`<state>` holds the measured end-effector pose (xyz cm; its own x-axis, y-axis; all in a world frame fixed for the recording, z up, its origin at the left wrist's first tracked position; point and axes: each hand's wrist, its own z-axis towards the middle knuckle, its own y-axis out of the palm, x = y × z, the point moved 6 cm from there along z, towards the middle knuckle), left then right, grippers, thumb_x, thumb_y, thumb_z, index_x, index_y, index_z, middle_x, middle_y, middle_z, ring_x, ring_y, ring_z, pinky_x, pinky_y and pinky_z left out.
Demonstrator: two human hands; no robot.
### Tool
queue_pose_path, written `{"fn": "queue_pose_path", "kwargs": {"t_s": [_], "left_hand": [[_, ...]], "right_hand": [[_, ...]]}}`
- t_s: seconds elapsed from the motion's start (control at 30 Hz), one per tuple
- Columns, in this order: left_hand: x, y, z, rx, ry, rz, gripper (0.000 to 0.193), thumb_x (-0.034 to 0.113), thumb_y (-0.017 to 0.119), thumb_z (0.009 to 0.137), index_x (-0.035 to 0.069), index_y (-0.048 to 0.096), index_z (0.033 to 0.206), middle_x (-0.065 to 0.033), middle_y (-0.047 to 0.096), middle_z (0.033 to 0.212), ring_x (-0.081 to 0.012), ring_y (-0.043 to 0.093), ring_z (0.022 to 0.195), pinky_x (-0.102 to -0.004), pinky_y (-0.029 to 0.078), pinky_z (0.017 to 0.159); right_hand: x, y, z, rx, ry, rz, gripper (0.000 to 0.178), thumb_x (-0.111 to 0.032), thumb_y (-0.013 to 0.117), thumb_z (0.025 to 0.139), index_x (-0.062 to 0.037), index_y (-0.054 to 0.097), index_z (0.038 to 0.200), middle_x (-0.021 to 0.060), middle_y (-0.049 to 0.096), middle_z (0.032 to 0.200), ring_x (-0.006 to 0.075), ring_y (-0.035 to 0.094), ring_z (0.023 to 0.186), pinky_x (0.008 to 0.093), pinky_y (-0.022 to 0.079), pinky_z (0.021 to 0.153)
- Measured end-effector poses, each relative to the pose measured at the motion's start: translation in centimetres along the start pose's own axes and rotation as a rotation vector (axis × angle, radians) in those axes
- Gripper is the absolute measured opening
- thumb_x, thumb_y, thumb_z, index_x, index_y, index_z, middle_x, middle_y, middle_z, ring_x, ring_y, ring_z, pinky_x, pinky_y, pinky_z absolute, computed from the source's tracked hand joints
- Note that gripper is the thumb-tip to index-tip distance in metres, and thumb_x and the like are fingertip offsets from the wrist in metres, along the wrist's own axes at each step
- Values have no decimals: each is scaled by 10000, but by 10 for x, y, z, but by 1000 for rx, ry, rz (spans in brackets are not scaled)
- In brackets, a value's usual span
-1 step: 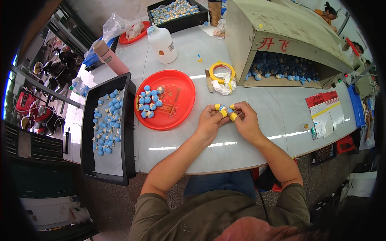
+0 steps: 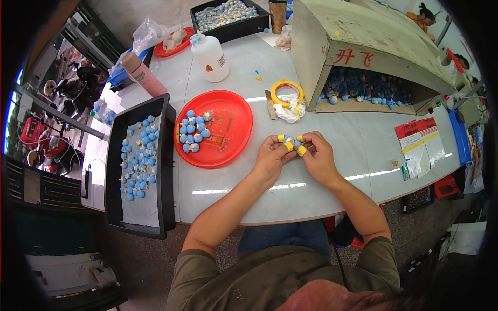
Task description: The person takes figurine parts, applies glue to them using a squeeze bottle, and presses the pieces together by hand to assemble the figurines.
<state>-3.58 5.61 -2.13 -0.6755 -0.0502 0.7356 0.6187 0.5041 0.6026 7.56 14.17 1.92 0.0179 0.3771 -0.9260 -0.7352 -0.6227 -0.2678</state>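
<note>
Over the pale tabletop [image 2: 244,205], my left hand [image 2: 273,158] and my right hand [image 2: 319,158] meet, fingers pinched together. Yellow tape wraps the thumb and index fingertip of each. Between them is a small blue-and-cream ball [image 2: 293,141], mostly covered by the fingertips. Left of my hands lies a round red plate [image 2: 236,140], with several similar blue-and-cream balls [image 2: 190,128] grouped on its left side. Farther left, a black tray [image 2: 167,171] lined with white paper holds many more balls [image 2: 139,160].
Beyond my hands lie rolls of yellow tape [image 2: 275,93] with crumpled tissue [image 2: 287,114]. A metal box [image 2: 311,67] with piled blue balls stands back right. A white bottle [image 2: 211,62], pink flask [image 2: 145,78] and second black tray [image 2: 233,33] stand farther back. Red-and-white packaging [image 2: 415,133] lies right.
</note>
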Motion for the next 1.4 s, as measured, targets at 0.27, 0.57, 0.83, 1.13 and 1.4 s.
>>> {"fn": "queue_pose_path", "kwargs": {"t_s": [0.27, 0.57, 0.83, 1.13, 1.4], "left_hand": [[-1, -1, 1, -24, -13, -54, 216, 56, 578, 927, 36, 457, 1105, -103, 606, 1074, -172, 632, 969, -278, 551, 830], [-3, 1, 1, -48, -37, -12, 250, 101, 605, 934, 48, 446, 1120, -92, 600, 1090, -168, 631, 963, -303, 549, 847], [0, 5, -1, -96, -93, -52, 204, 137, 556, 967, 42, 472, 1126, -101, 616, 1071, -178, 643, 956, -318, 550, 858], [-4, 5, 1, -146, -164, -118, 209, 139, 496, 998, 25, 487, 1173, -116, 619, 1093, -191, 645, 987, -308, 553, 857], [-6, 8, 0, -169, -177, -124, 298, 128, 541, 978, 10, 481, 1245, -103, 623, 1093, -166, 631, 989, -288, 543, 876]], "right_hand": [[-18, -2, -3, 37, -115, -126, 234, 16, 675, 797, -20, 593, 1014, 86, 625, 1012, 174, 638, 800, 269, 497, 647], [-19, -6, -4, 90, -186, -185, 250, 11, 674, 789, -35, 593, 1021, 86, 645, 999, 188, 647, 808, 290, 495, 660], [-7, -8, 1, 56, -96, -57, 210, 5, 653, 823, -10, 600, 1026, 85, 659, 991, 151, 626, 811, 270, 480, 650], [3, -15, 5, 14, -2, 100, 188, -23, 657, 838, -7, 612, 1020, 61, 680, 1000, 112, 602, 803, 243, 459, 655], [-12, -18, 5, 24, -178, -43, 223, 9, 672, 790, -12, 616, 1005, 74, 663, 961, 140, 604, 768, 259, 456, 642]]}}
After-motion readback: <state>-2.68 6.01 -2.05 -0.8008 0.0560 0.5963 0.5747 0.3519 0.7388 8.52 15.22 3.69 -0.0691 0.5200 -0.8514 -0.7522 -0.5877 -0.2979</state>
